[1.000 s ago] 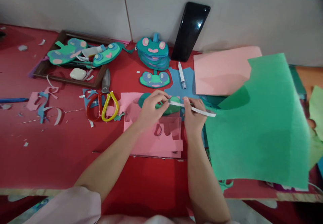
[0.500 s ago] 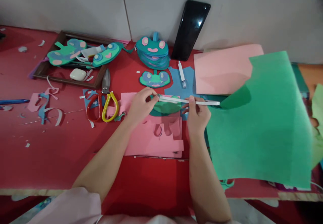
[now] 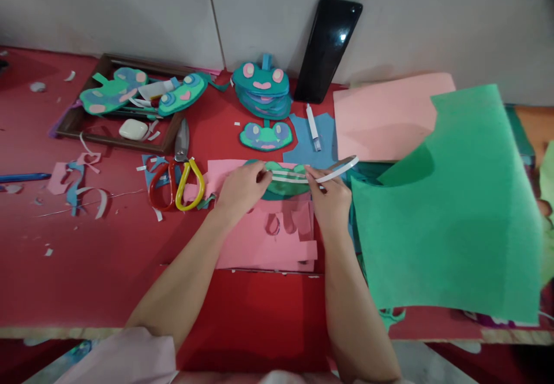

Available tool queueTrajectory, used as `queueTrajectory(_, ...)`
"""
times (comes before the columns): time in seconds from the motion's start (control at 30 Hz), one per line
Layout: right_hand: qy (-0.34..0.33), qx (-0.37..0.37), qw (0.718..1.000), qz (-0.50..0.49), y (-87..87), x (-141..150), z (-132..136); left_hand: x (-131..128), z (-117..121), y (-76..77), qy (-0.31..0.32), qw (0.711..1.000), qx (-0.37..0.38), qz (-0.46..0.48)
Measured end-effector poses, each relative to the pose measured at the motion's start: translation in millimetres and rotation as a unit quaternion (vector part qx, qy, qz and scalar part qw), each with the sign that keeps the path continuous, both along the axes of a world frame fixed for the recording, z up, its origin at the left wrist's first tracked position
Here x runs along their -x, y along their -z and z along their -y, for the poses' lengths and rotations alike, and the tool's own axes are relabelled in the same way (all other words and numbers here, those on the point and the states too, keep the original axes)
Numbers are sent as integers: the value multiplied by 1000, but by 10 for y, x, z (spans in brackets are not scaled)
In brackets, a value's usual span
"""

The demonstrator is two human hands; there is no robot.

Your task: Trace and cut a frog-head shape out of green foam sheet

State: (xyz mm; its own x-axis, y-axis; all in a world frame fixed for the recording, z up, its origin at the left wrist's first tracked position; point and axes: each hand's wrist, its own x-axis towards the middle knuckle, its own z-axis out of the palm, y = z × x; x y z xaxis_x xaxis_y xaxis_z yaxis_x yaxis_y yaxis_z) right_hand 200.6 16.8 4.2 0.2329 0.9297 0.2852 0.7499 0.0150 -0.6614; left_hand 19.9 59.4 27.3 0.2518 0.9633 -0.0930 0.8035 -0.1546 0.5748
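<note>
A narrow white strip [image 3: 288, 177], doubled along part of its length, stretches between my hands above a green felt-like cutout [image 3: 283, 189]. My left hand [image 3: 244, 187] pinches the strip at its left end. Near the strip's middle, my right hand [image 3: 329, 198] grips it between closed fingers, and a looped end curls up to the right past them. The cutout lies on pink sheets [image 3: 255, 251] with shapes cut out of them. A finished frog-like face [image 3: 266, 135] lies just beyond, in front of a stack of similar faces [image 3: 262, 90].
Scissors [image 3: 188, 185] with red and yellow handles lie to the left, beside scraps. A brown frame [image 3: 116, 145] holds more faces. A black phone [image 3: 328, 49] leans on the wall. A large green sheet [image 3: 450, 217] covers the right side. A white pen-like tube [image 3: 312, 127] lies on blue material.
My right hand has moved left along the strip, closer to my left hand. The strip's free end, straight before, now curves upward. The camera view has shifted slightly.
</note>
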Motion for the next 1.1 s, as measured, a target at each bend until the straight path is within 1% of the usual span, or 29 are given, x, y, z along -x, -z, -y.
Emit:
queueTrajectory(0.1, -11, 3, 1000, -6, -5, 5, 2, -11, 4, 13, 26, 1000, -1, -3)
queueTrajectory(0.17, -10, 0, 1000, -6, -7, 10, 2, -7, 10, 27, 31, 999, -10, -16)
queueTrajectory(0.3, -7, 5, 1000, 5, -7, 18, 5, 1, 40, 45, 13, 998, -20, -64)
queueTrajectory(0.47, -6, 14, 1000, 14, -9, 13, 8, -51, 90, 13, -8, 994, -26, -106)
queueTrajectory(0.6, -7, 19, 1000, 9, -25, 15, 11, -75, 107, -24, -15, 994, -25, -107)
queueTrajectory(0.83, -4, 26, 1000, 5, -57, 34, 17, -32, 105, -56, -22, 995, -19, -98)
queueTrajectory(1.1, -9, 18, 1000, 6, -31, 33, 15, -38, 120, -99, -36, 994, 1, -102)
